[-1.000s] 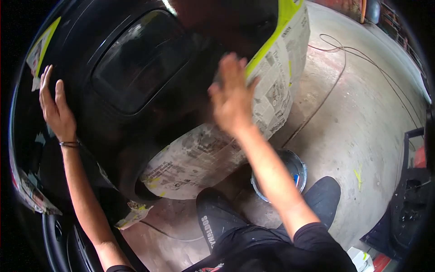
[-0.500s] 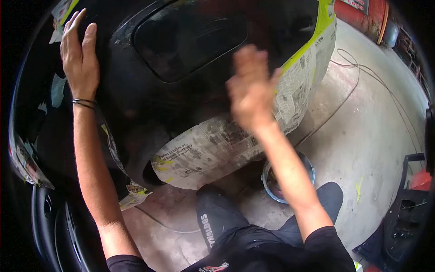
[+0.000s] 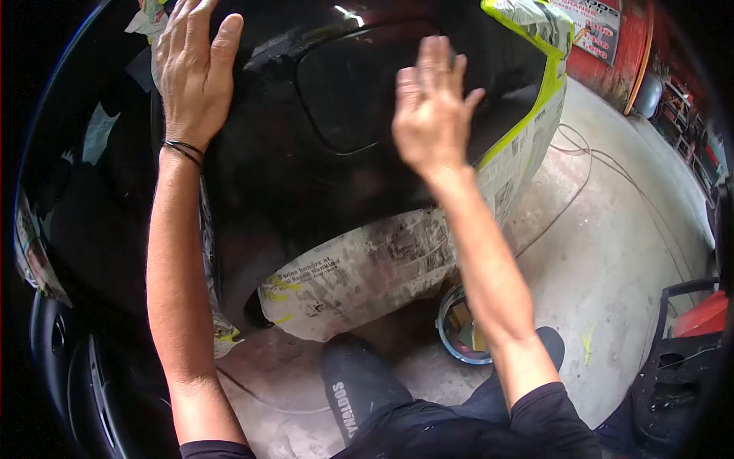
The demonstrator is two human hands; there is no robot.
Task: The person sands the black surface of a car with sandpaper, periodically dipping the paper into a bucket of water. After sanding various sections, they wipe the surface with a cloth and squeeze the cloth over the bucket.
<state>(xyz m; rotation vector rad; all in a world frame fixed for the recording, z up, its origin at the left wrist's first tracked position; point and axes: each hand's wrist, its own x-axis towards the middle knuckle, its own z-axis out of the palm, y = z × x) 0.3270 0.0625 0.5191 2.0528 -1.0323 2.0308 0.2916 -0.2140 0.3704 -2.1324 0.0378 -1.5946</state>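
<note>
A glossy black car body panel [image 3: 267, 176] fills the upper middle, with the outline of a fuel flap [image 3: 344, 92] in it. My left hand [image 3: 195, 73] rests on the panel to the left of the flap, fingers stretched out and pointing up, a dark band round the wrist. Over the flap's right edge lies my right hand [image 3: 436, 111], palm towards the panel, fingers spread. Neither hand shows anything held, though what may be under the right palm is hidden. Newspaper [image 3: 367, 264] and yellow-green tape [image 3: 547, 84] edge the panel.
A bucket [image 3: 443, 336] with blocks and other bits inside stands on the concrete floor [image 3: 566, 291], beside my legs. A hose [image 3: 585, 180] curls along the floor at the right. Further right are black plastic parts [image 3: 669, 367] and a red cabinet with a sign [image 3: 589, 34].
My right hand has moved up over the panel and shows more sharply. The view has shifted, so the flap and my left hand appear further right. More of the bucket's contents shows.
</note>
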